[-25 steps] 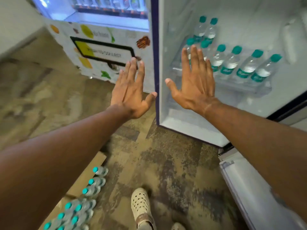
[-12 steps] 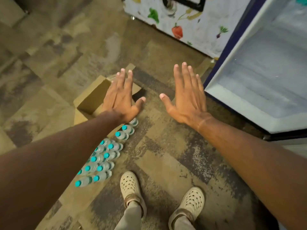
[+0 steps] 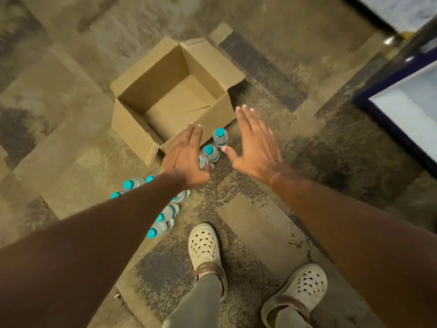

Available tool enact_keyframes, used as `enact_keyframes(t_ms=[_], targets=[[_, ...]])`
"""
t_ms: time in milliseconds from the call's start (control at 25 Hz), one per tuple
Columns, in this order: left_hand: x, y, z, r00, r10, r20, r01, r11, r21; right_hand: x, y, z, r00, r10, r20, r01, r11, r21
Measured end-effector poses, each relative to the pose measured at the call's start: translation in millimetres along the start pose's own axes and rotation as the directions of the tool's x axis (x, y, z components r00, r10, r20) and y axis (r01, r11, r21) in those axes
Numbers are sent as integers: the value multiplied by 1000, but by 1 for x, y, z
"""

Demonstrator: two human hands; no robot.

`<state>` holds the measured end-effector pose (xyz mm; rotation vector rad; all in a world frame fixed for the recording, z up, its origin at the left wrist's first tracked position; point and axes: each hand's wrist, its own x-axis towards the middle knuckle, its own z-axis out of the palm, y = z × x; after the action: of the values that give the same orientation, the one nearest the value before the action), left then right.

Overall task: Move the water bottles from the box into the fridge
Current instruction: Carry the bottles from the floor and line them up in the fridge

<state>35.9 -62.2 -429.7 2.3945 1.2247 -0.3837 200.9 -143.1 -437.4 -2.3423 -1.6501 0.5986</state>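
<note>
An open cardboard box (image 3: 132, 124) sits on the floor with nothing inside it. Several clear water bottles with teal caps (image 3: 220, 136) stand in a row on the floor beside its near corner, running down to the lower left under my left arm. My left hand (image 3: 185, 157) hovers flat over the upper end of the row, fingers straight, holding nothing. To the right of the top two bottles my right hand (image 3: 254, 147) is spread flat with nothing in it. The fridge (image 3: 406, 95) shows only as a blue-edged corner at the right edge.
Patchy brown and grey carpet covers the floor. My two feet in cream clogs (image 3: 203, 247) stand just below the bottle row. A white cabinet corner (image 3: 402, 10) is at the top right.
The view swung from the fridge shelf down to the floor. Both flat hands dropped toward the bottle row, and the whole box is now in sight.
</note>
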Motion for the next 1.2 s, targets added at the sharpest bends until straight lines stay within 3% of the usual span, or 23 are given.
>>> enact_keyframes(t_ms=[200,360,640,1200], targets=[[49,-33,67,997,-27,67,36,990,-139,47,14,75,997,29,74,-40,987,153],[92,-46,98,998,-58,2,56,943,-329,85,26,115,998,47,47,-56,975,217],[125,-54,122,1000,-22,20,26,960,-279,110,42,148,997,40,67,-61,940,335],[113,-53,123,996,-81,-38,58,909,-412,113,55,162,996,84,21,-83,839,538]])
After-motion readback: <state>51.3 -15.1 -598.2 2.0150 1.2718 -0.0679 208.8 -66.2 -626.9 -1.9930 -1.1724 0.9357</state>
